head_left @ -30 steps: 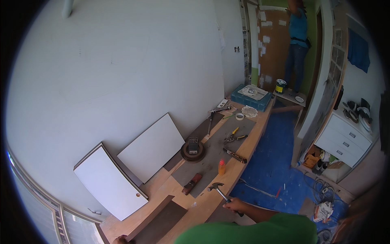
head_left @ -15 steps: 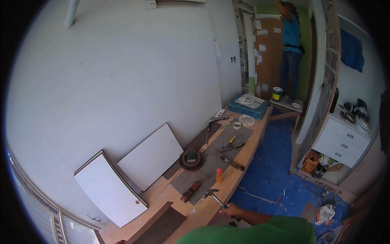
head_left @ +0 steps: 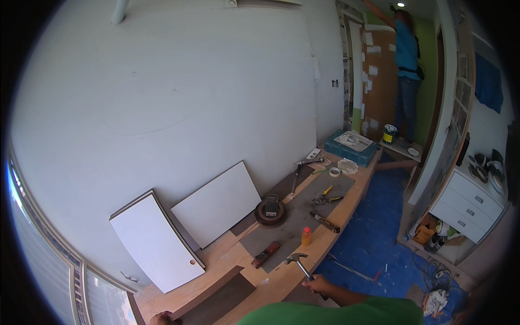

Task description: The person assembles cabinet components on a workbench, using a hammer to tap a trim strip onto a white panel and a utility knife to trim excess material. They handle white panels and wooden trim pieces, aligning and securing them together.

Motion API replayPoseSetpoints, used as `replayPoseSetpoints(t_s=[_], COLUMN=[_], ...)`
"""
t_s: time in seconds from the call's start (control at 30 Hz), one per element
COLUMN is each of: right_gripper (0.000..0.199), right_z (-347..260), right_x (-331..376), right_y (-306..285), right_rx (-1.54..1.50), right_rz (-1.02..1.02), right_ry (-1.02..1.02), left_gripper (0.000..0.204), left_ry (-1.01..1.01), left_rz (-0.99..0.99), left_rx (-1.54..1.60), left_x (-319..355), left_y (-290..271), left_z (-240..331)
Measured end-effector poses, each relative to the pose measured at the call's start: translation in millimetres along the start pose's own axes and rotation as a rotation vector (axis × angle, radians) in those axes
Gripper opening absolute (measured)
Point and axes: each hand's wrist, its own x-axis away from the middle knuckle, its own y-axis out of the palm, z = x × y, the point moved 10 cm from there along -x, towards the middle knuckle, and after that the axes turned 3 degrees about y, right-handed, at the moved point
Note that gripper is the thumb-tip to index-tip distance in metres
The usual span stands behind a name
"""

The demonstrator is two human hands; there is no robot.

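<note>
My right hand (head_left: 317, 283) is closed round the handle of a claw hammer (head_left: 303, 267), its metal head raised near the bench edge. At the lower left, my left hand (head_left: 161, 318) grips the near end of a long brown strip (head_left: 208, 295); the fingers are partly cut off by the picture's edge. Beside the strip lies a dark brown panel (head_left: 230, 297), flat on the wooden workbench (head_left: 287, 276). Close to the hammer are an orange bottle with a red cap (head_left: 306, 236) and a reddish-brown hand plane (head_left: 266, 254).
Two white panels (head_left: 157, 244) (head_left: 216, 205) lean against the wall. Snips (head_left: 327, 199), a utility knife (head_left: 325, 222), a tape roll (head_left: 335, 171) and a teal case (head_left: 351, 149) lie along the bench. Blue covering (head_left: 368, 216) spreads over the floor, with cables (head_left: 436, 273). A person (head_left: 407, 65) stands on a platform.
My view has shifted left, so the scene sits farther right. More of my left hand shows at the strip's end. The hammer stays in my right hand.
</note>
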Motion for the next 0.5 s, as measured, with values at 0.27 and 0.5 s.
replayPoseSetpoints(t_s=[0.27,0.5], right_gripper=[0.028,0.032], right_z=[7,22], right_x=[-1,-6], right_y=[-1,-3], right_rx=[0.013,0.080], right_rz=[0.035,0.060], right_ry=[-0.021,-0.010], left_gripper=[0.062,0.063], left_ry=[-0.037,-0.039], left_rz=[0.002,0.006], left_rx=[-0.021,0.004], left_x=[3,2], left_y=[-3,0], left_z=[5,-1])
